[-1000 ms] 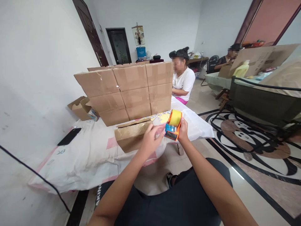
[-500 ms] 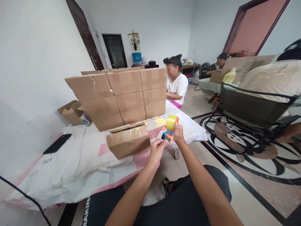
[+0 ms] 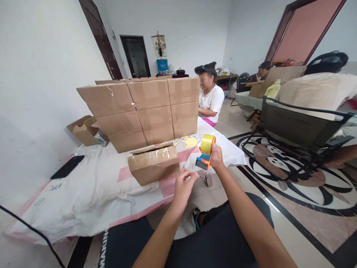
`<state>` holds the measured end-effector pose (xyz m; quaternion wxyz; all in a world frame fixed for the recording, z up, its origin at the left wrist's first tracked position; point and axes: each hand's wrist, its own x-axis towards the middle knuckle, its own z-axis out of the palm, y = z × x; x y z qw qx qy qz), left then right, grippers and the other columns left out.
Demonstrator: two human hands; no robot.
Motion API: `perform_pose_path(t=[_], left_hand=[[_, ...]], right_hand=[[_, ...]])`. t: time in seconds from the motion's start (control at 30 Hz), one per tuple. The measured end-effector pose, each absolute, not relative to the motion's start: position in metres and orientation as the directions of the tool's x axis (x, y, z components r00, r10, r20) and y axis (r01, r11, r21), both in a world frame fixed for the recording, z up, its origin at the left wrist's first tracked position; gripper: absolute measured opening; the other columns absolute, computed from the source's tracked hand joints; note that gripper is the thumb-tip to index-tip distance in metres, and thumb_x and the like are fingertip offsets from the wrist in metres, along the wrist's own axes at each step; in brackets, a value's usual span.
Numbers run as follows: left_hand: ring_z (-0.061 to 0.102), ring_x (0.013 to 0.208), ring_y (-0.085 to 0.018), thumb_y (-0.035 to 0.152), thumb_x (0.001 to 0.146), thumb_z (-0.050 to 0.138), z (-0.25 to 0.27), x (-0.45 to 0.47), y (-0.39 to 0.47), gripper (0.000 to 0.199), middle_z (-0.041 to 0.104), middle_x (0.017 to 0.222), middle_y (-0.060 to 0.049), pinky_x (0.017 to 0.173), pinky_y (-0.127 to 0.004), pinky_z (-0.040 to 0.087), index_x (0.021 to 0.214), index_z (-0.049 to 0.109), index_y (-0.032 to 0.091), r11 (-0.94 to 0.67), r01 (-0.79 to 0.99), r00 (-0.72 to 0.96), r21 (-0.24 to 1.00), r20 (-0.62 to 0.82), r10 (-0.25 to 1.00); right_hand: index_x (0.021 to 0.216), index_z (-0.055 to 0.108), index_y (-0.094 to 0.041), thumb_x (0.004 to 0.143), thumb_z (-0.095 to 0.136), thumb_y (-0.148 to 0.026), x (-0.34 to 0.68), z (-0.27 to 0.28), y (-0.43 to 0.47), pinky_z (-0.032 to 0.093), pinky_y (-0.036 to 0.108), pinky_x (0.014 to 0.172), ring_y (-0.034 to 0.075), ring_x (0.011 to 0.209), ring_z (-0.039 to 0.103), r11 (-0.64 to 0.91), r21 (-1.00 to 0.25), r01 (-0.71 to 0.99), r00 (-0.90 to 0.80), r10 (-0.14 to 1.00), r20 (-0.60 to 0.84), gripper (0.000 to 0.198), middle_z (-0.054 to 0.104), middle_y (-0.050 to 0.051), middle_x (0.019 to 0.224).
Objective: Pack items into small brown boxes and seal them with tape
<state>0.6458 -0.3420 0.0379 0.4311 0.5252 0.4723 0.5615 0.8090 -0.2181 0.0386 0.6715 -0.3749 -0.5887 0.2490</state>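
My right hand [image 3: 216,158] grips a tape dispenser [image 3: 205,162] with an orange and blue frame. On it sits a roll of yellowish tape [image 3: 206,143]. Lower and to the left, my left hand [image 3: 186,184] is closed in a pinch, apart from the dispenser. Whatever is between its thumb and forefinger is too thin and small to make out. Just left of that hand, a small cardboard box [image 3: 154,165] lies on the table, with shiny tape over its top and a gap along its upper edge.
Stacked cardboard boxes [image 3: 153,110] stand behind on the cloth-covered table [image 3: 92,201]. A black phone-like slab [image 3: 67,167] and an open carton [image 3: 83,131] are at the left. One person [image 3: 211,100] sits beyond the stack; others sit at right near a folding chair [image 3: 298,126].
My hands have moved apart: the right one, with the tape dispenser, slightly right, the left one down and away from the dispenser's blue end. The small box stays on the table.
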Motion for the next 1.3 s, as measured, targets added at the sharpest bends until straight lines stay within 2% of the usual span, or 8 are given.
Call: perform_pose_path(t=[0.23, 0.5, 0.77, 0.97, 1.3], left_hand=[[0.049, 0.074, -0.015, 0.035, 0.079, 0.070, 0.028, 0.645, -0.339, 0.022, 0.052, 0.072, 0.000, 0.070, -0.029, 0.034, 0.064, 0.070, 0.019, -0.180, 0.004, -0.093, 0.984, 0.179, 0.979], [0.047, 0.071, -0.015, 0.035, 0.082, 0.068, 0.032, 0.640, -0.343, 0.021, 0.050, 0.070, 0.001, 0.070, -0.029, 0.033, 0.069, 0.073, 0.019, -0.189, 0.052, -0.069, 0.981, 0.192, 0.979], [0.049, 0.074, -0.015, 0.033, 0.082, 0.068, 0.036, 0.630, -0.349, 0.019, 0.051, 0.071, 0.001, 0.071, -0.029, 0.033, 0.069, 0.074, 0.020, -0.180, 0.065, -0.083, 0.982, 0.185, 0.979], [0.048, 0.074, -0.015, 0.033, 0.082, 0.070, 0.037, 0.631, -0.351, 0.020, 0.050, 0.071, 0.001, 0.070, -0.029, 0.033, 0.066, 0.072, 0.020, -0.150, 0.021, -0.088, 0.988, 0.151, 0.984], [0.048, 0.075, -0.016, 0.034, 0.082, 0.069, 0.033, 0.624, -0.348, 0.021, 0.051, 0.072, -0.001, 0.071, -0.029, 0.035, 0.066, 0.074, 0.021, -0.123, -0.010, -0.111, 0.992, 0.122, 0.986]], right_hand=[[0.067, 0.050, -0.020, 0.096, 0.037, -0.069, 0.808, 0.030, -0.210, 0.038, 0.029, 0.053, 0.015, 0.058, 0.046, 0.610, -0.777, 0.156, 0.166, 0.759, 0.629, 0.059, 0.051, 0.001, 0.063], [0.066, 0.050, -0.020, 0.096, 0.040, -0.068, 0.801, 0.032, -0.210, 0.036, 0.028, 0.053, 0.013, 0.056, 0.045, 0.602, -0.795, 0.078, 0.197, 0.772, 0.604, 0.057, 0.049, -0.001, 0.061], [0.069, 0.052, -0.020, 0.093, 0.044, -0.071, 0.785, 0.030, -0.211, 0.040, 0.026, 0.051, 0.012, 0.055, 0.046, 0.571, -0.821, -0.006, 0.213, 0.803, 0.557, 0.057, 0.049, -0.002, 0.062], [0.075, 0.061, -0.019, 0.091, 0.045, -0.073, 0.777, 0.031, -0.210, 0.049, 0.027, 0.053, 0.013, 0.055, 0.054, 0.527, -0.843, -0.110, 0.222, 0.839, 0.496, 0.059, 0.056, -0.001, 0.063], [0.077, 0.063, -0.020, 0.090, 0.045, -0.073, 0.771, 0.021, -0.194, 0.054, 0.029, 0.058, 0.015, 0.060, 0.061, 0.483, -0.868, -0.115, 0.238, 0.862, 0.448, 0.058, 0.060, 0.000, 0.066]])
